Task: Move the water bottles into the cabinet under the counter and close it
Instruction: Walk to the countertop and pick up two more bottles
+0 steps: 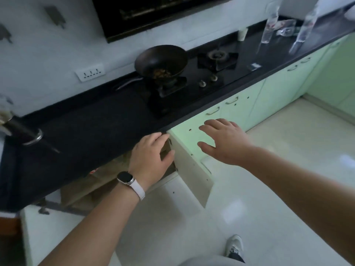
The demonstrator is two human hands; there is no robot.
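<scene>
Two clear water bottles stand on the black counter at the far right, one (269,24) behind and one (305,28) nearer the edge. Under the counter a cabinet stands with its pale door (189,160) swung out toward me. My left hand (151,156), with a watch on the wrist, reaches into the gap at the door's inner edge, fingers loosely spread and holding nothing. My right hand (223,141) hovers flat over the door's green outer face, fingers straight. Brown cardboard (96,183) shows inside the cabinet.
A black wok (161,61) with food sits on the gas stove (217,58). A white cup (242,34) and plastic packaging (286,27) lie near the bottles. A knife handle (25,131) lies at the counter's left. Green cabinet doors (278,89) line the right. My shoe (234,244) is on the white floor.
</scene>
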